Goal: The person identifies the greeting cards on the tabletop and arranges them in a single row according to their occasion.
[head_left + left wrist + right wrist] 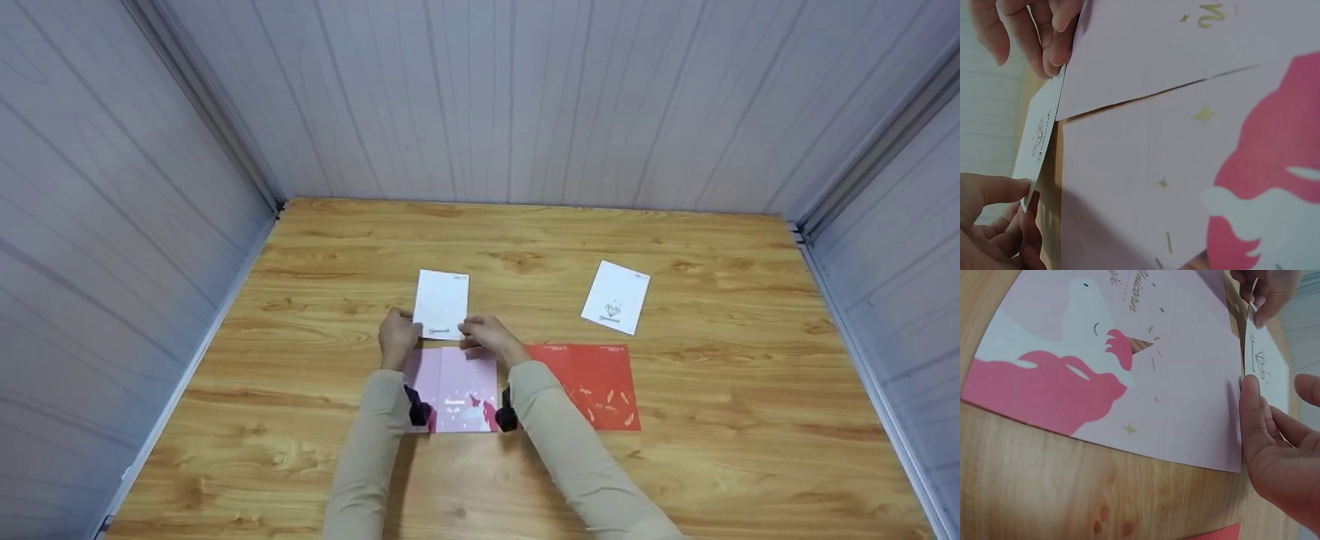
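Observation:
A small white card (441, 304) with a diamond drawing and lettering is held at its near edge by both hands, just beyond a pink unicorn card (469, 375). My left hand (398, 336) pinches its left corner, thumb on top and fingers beneath, as the left wrist view shows. At the right corner, my right hand (491, 337) holds the edge, its thumb (1251, 391) against the white card. In the right wrist view the white card (1269, 363) tilts up from the table. The pink card lies under the wrists, with a fold or slit down its middle.
A red card (600, 386) with pale markings lies right of the pink one, partly under the right sleeve. Another white card (616, 297) with a heart-like drawing lies farther back on the right. Panel walls (480, 97) enclose the wooden table (750, 360) on three sides.

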Available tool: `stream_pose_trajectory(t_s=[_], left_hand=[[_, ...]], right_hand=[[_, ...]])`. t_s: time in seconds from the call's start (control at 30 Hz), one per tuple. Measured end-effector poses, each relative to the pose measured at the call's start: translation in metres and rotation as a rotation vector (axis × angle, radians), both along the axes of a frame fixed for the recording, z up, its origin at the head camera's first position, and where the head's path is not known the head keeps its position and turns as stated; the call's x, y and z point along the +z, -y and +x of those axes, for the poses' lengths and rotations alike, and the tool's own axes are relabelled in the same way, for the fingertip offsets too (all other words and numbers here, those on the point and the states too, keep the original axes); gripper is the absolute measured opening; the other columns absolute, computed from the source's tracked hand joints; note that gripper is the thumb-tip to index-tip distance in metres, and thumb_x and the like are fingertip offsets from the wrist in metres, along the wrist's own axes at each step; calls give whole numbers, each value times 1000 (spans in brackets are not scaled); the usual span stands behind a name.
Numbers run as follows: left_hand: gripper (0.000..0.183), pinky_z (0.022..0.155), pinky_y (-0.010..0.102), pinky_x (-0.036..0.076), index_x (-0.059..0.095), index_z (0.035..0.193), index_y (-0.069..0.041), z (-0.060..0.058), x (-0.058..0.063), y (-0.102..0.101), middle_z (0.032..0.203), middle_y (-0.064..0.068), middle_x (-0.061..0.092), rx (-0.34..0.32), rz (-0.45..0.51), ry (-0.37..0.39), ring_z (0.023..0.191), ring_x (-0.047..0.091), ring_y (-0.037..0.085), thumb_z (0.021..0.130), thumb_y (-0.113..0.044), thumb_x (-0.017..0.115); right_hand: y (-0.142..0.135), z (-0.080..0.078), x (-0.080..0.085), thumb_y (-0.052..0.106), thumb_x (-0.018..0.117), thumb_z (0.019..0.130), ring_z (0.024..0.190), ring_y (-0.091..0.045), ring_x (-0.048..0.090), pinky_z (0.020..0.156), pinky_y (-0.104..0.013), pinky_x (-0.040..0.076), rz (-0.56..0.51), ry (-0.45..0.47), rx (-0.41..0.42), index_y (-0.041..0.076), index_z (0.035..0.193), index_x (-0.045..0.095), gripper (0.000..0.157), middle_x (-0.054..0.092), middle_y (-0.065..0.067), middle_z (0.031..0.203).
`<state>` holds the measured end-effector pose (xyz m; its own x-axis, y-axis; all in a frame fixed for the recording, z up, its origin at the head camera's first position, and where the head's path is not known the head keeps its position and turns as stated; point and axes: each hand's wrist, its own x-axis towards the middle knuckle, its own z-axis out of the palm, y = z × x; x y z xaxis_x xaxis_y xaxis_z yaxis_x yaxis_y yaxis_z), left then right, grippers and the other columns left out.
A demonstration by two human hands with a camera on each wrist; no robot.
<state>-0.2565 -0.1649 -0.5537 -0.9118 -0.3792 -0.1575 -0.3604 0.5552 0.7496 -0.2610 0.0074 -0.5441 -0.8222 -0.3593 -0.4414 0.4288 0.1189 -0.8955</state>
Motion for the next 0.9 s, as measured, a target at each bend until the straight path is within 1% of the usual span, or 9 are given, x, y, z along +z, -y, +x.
stream_pose_trajectory(t_s=[0.13, 0.23, 0.37, 0.47, 0.53, 0.6, 0.73, 0.83, 0.9], left_hand=[[34, 65, 32, 42, 55, 111, 1, 0, 5, -1, 89, 12, 60, -42, 70, -44, 75, 54, 21, 77, -5, 56], [36, 51, 26, 38, 55, 113, 1, 1, 8, -2, 69, 6, 54, -73, 133, -81, 57, 47, 14, 78, -2, 56], [35, 43, 20, 31, 56, 112, 1, 1, 9, -5, 55, -1, 42, -93, 245, -128, 45, 37, 8, 77, 1, 56], [36, 41, 19, 31, 55, 114, 2, 2, 10, -9, 54, -1, 43, -104, 336, -140, 44, 37, 7, 78, 2, 56], [36, 40, 19, 33, 53, 115, 3, 2, 10, -13, 56, 2, 46, -104, 395, -143, 44, 41, 9, 78, 3, 55], [37, 40, 20, 33, 53, 116, 4, 1, 12, -17, 58, 4, 47, -102, 441, -144, 45, 42, 12, 79, 3, 55], [37, 41, 21, 36, 51, 116, 5, 1, 15, -25, 61, 5, 48, -112, 491, -157, 46, 45, 14, 79, 4, 55], [36, 42, 22, 37, 50, 116, 5, 2, 16, -32, 62, 5, 48, -132, 517, -166, 46, 46, 14, 80, 4, 55], [37, 43, 23, 38, 49, 117, 5, 3, 16, -36, 62, 5, 48, -144, 541, -175, 45, 47, 15, 81, 4, 55]], right_hand=[[-1, 3, 9, 11, 47, 90, 86, -26, 56, 77, -37, 45, 28, 4, -17, -10, 127, 35, 44, 51, -25, 107], [-1, -6, -10, 11, 51, 88, 78, -23, 58, 69, -34, 48, 74, -47, -66, -8, 124, 40, 42, 56, -21, 98], [-7, -47, -97, 17, 60, 82, 59, -17, 57, 50, -29, 47, 18, -166, -100, -2, 111, 53, 36, 59, -11, 73], [-14, -73, -148, 19, 64, 78, 51, -15, 54, 43, -28, 44, -28, -207, -105, 0, 102, 57, 32, 57, -8, 66], [-18, -65, -132, 17, 63, 79, 52, -15, 52, 44, -29, 43, 9, -193, -116, 2, 104, 58, 29, 56, -8, 69], [-23, -47, -91, 12, 59, 81, 53, -15, 51, 45, -29, 42, 59, -164, -133, 0, 109, 56, 31, 56, -10, 74], [-35, -9, -12, 2, 52, 82, 49, -13, 44, 44, -25, 37, 28, -127, -147, -8, 119, 47, 38, 52, -9, 72], [-46, 3, 14, -3, 49, 83, 47, -11, 42, 44, -24, 35, -43, -130, -141, -11, 122, 41, 41, 50, -9, 71], [-52, 4, 15, -4, 49, 82, 49, -11, 45, 46, -23, 38, -51, -156, -147, -11, 121, 43, 40, 52, -10, 74]])
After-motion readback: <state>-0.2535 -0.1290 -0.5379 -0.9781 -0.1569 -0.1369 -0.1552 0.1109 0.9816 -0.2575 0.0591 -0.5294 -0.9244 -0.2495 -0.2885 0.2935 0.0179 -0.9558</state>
